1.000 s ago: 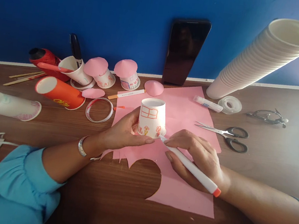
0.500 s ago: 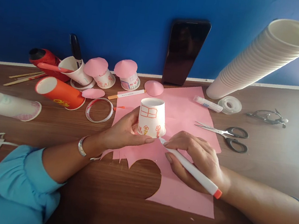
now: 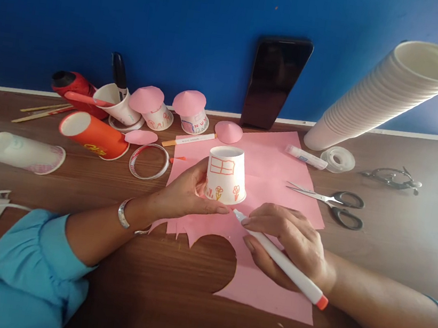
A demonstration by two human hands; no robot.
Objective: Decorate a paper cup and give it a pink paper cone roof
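Note:
A short white paper cup (image 3: 226,175) carries an orange window drawing and small flowers along its lower rim. My left hand (image 3: 190,195) grips it from the left, thumb along the bottom edge and the other fingers partly hidden behind it. In my right hand (image 3: 287,243) is a white marker (image 3: 290,267) with an orange end, held like a pen. Its tip is just below and right of the cup's rim, a small gap away. Under both hands lies a cut sheet of pink paper (image 3: 271,163). An orange marker cap (image 3: 178,159) rests left of the cup.
Scissors (image 3: 335,200), a glue stick (image 3: 306,157) and a tape roll (image 3: 338,159) lie at the right. Behind stand a tall cup stack (image 3: 384,100) and a phone (image 3: 277,83). Two cups with pink cone roofs (image 3: 190,103), a loose cone (image 3: 228,132) and an orange cup (image 3: 95,136) are at the left.
The marker tip has drawn slightly away from the cup's lower rim. The whole view has shifted a little, and the cup stays in my left hand.

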